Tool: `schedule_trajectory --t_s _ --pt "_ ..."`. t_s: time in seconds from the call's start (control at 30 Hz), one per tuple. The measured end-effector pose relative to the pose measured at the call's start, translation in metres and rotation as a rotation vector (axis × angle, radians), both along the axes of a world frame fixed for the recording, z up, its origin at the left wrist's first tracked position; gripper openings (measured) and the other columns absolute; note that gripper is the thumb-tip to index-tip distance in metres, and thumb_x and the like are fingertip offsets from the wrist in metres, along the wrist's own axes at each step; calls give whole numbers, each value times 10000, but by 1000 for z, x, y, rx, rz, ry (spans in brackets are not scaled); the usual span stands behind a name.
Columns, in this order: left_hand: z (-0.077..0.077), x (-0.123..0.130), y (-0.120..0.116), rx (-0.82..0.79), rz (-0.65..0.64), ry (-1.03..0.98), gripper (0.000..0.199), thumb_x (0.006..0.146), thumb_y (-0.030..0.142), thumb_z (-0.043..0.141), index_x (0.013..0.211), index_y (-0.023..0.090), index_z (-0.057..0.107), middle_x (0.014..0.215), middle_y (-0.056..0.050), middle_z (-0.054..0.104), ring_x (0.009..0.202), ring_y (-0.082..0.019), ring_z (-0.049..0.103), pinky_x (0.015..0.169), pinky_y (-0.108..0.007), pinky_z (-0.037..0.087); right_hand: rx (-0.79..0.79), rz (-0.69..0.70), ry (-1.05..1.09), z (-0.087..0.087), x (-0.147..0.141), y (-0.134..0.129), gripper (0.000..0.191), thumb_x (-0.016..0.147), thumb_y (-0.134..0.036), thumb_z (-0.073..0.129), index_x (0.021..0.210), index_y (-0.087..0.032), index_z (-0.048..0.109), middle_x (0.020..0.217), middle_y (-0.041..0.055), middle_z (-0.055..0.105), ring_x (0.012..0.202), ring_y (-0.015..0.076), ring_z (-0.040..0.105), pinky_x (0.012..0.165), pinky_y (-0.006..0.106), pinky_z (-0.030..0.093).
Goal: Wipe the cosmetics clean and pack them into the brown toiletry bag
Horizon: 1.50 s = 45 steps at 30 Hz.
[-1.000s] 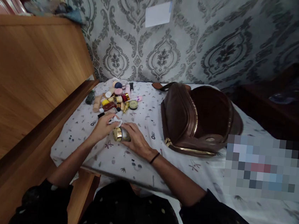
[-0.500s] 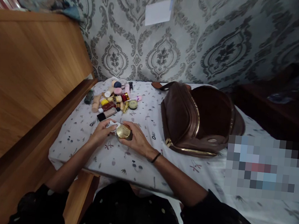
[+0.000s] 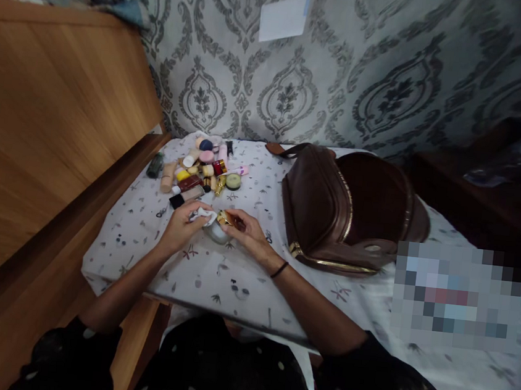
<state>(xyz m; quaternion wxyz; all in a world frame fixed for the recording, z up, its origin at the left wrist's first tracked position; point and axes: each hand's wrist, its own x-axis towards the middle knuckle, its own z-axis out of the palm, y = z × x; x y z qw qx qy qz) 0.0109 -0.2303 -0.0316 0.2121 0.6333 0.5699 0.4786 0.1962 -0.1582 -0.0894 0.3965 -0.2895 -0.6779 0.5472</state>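
I have a small round jar (image 3: pixel 218 234) with gold on it in my right hand (image 3: pixel 253 239). My right fingers and thumb pinch it on its right side. In my left hand (image 3: pixel 180 229) I pinch a crumpled white cloth (image 3: pixel 204 216) between my thumb and fingers. My hands are near each other, with the jar and the cloth between them. The cloth is right beside the jar, but I can't tell if they touch.

The jar is in front of me, over the patterned white sheet (image 3: pixel 249 299). It is tipped. Its pale, round part points down toward me and a little left. The gold part points up toward the wall (image 3: pixel 325 115) and a little right. So its line from pale part to gold part runs on a slant. The jar is short and fat, and my fingers hide some of it, so I can't tell which way is longest.

Just past my left hand lies a black-capped bottle (image 3: pixel 192 193). Its black cap points left and a bit toward me. Behind it is a heap of little makeup things (image 3: pixel 206 157). A round green pot (image 3: pixel 233 181) is at the right of the heap. The brown leather bag (image 3: pixel 312 207) is to my right, unzipped.
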Motion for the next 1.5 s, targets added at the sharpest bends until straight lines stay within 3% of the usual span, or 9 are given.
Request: schedule_trajectory --t_s 0.13,0.4,0.73,0.83,0.93,1.07,1.3,1.5 --pt "3 6 1 71 -23 169 169 860 271 608 948 201 733 941 -61 657 957 -227 595 873 -333 473 41 18 17 0 1 1 481 804 -483 715 1186 -193 674 1183 90 682 1089 234 631 963 391 502" --pt "2 -1 -6 161 -168 387 231 920 178 532 1026 223 732 1037 -67 628 990 -199 608 893 -329 487 67 20 -10 -1 3 2 463 857 -483 671 1228 -206 667 1193 88 689 1075 228 641 985 406 497" --pt "-11 -17 -15 107 -193 317 185 925 207 564 1005 220 730 1010 -63 628 1002 -201 611 894 -320 480 -18 15 -24 -1 4 7 462 849 -488 653 1202 -191 671 1139 73 700 1036 216 640 950 369 491" --pt "-11 -16 -14 96 -180 304 172 916 202 572 998 203 723 992 -62 633 986 -202 613 887 -316 478 -34 22 -19 2 7 7 512 879 -469 607 1307 -187 625 1052 56 695 949 200 642 882 353 508" --pt "-10 -13 -10 94 -156 302 166 905 195 579 1000 198 715 986 -57 633 971 -205 613 882 -323 482 -30 35 -6 4 9 7 511 914 -451 565 1362 -207 599 1095 56 697 1001 204 633 916 355 496" --pt "-8 -7 -4 142 -132 322 175 895 175 574 1004 197 709 988 -56 628 975 -209 611 878 -335 489 68 26 -29 6 9 6 475 931 -490 551 1298 -209 659 1155 87 686 1074 227 617 961 364 468" --pt "-1 4 -3 214 -108 380 181 912 158 555 1011 203 699 999 -52 619 985 -197 612 879 -330 501 307 -6 -74 11 7 -1 455 999 -529 439 1218 -238 712 950 73 650 911 198 601 835 347 485" --pt "-4 2 -2 244 -79 425 193 913 135 541 1020 190 692 1012 -59 616 1000 -199 612 886 -338 512 351 109 -91 13 13 1 483 972 -523 506 1319 -213 635 1107 97 613 1012 217 604 875 367 491"
